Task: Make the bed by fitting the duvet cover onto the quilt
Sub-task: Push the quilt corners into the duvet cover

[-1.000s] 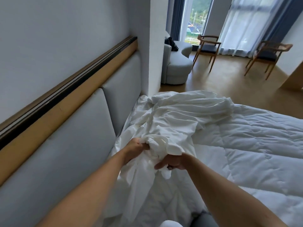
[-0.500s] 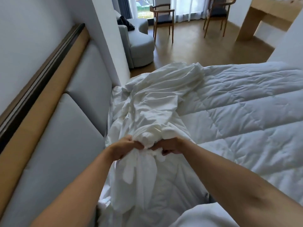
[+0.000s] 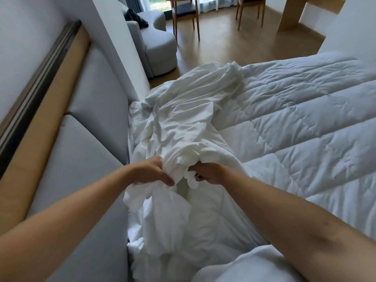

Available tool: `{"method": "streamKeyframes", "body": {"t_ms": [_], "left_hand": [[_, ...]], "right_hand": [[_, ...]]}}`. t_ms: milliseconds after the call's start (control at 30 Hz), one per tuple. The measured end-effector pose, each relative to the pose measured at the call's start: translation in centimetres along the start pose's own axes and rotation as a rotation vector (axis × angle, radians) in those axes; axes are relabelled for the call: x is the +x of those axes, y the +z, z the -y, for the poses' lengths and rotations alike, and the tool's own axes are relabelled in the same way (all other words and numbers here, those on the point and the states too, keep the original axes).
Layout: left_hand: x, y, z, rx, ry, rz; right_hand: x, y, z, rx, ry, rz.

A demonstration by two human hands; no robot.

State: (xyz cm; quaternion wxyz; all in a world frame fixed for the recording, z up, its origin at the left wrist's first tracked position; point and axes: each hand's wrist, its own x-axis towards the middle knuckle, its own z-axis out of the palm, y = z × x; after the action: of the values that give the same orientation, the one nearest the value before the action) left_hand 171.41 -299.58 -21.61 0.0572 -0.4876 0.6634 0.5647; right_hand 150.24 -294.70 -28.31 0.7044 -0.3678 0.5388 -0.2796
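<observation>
Gripping bunched duvet cover (image 3: 183, 127) — left hand (image 3: 151, 171); right hand (image 3: 208, 173), seemingly likewise — over quilt (image 3: 295, 123)

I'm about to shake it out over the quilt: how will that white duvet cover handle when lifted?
The duvet cover is likely floppy: it bunches between the left hand and right hand and hangs in loose folds. Probably light, being thin. Its creases suggest it may tangle.

We count two hands, the left hand (image 3: 151, 171) and the right hand (image 3: 209, 173), at six o'clock; one duvet cover (image 3: 183, 127); one quilt (image 3: 305, 127) at three; two headboard panels (image 3: 67, 180); two wooden chairs (image 3: 184, 13) at twelve; one grey armchair (image 3: 156, 43).
</observation>
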Motion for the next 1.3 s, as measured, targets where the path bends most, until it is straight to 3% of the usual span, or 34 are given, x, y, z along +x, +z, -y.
{"method": "streamKeyframes", "body": {"t_ms": [233, 400, 500, 700, 1067, 1167, 1300], "left_hand": [[-0.9, -2.6, 1.3, -0.008, 0.135, -0.014], [-0.4, -4.2, 2.6, 0.02, 0.254, -0.116], [0.0, -4.6, 3.8, -0.094, 0.281, -0.151], [1.1, -4.1, 7.8, -0.32, 0.266, -0.218], [3.8, -5.5, 8.7, -0.407, 0.078, -0.375], [3.7, -5.9, 8.9, -0.495, 0.027, -0.202], [2.8, -7.6, 8.7, -0.412, -0.026, 0.273]], "right_hand": [[1.4, 2.3, 0.6, 0.115, -0.075, -0.041], [3.1, 3.0, 1.2, 0.049, -0.061, -0.055], [3.9, 3.6, 1.2, -0.052, -0.003, 0.017], [5.6, 5.6, 1.0, -0.24, 0.056, 0.124], [7.9, 7.4, 1.4, 0.045, -0.027, -0.047], [8.1, 7.3, 2.4, 0.014, -0.026, -0.069], [8.4, 6.5, 3.5, -0.001, -0.036, -0.107]]}}
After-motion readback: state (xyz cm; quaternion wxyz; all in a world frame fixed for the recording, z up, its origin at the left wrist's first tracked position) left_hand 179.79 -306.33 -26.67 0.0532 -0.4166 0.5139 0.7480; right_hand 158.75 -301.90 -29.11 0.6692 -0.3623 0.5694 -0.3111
